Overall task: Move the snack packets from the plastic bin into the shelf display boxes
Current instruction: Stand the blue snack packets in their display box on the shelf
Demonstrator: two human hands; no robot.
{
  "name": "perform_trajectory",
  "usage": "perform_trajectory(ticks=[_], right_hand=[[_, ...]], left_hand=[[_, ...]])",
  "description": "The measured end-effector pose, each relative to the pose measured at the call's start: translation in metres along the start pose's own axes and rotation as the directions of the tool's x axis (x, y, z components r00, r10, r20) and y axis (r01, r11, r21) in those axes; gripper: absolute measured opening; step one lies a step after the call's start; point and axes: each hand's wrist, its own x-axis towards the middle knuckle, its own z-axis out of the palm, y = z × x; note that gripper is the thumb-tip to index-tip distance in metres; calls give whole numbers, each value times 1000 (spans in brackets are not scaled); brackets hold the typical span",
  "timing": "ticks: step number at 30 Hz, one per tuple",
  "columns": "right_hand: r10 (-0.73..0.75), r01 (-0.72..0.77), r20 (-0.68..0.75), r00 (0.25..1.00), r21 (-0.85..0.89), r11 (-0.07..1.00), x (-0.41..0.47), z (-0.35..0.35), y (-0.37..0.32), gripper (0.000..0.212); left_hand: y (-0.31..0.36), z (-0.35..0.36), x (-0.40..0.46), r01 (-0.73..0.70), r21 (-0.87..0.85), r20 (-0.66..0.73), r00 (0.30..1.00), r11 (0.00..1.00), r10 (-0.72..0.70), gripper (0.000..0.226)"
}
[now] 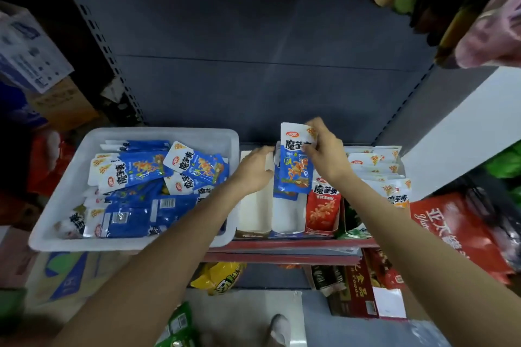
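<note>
A white plastic bin (56, 222) sits on the shelf at the left, holding several blue and white snack packets (135, 175). Right of it stand cardboard display boxes: one with a bare white floor (253, 214), a blue one (287, 217), a red one with red packets (321, 205). My right hand (327, 155) pinches the top of a blue snack packet (294, 166), held upright over the blue box with more blue packets behind it. My left hand (253, 169) rests on the side wall of that box, fingers fairly straight.
Further right are boxes of orange-and-white packets (377, 166) and a green box (355, 222). A large red bag (456, 234) lies at the right. The shelf back panel (253, 65) rises behind. Yellow and green bags (220, 276) sit on the lower shelf.
</note>
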Motion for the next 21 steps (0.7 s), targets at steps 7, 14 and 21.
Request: perform_trajectory(ticks=[7, 14, 21], right_hand=[[-22, 19, 102, 995, 28, 999, 8, 5, 17, 20], [-54, 85, 176, 983, -173, 981, 20, 5, 32, 7], [-156, 254, 245, 957, -446, 858, 18, 7, 38, 25]], left_hand=[[9, 12, 2, 32, -56, -30, 999, 998, -34, 45], [15, 19, 5, 69, -48, -132, 988, 996, -74, 51], [16, 24, 10, 60, 2, -214, 975, 998, -58, 46]])
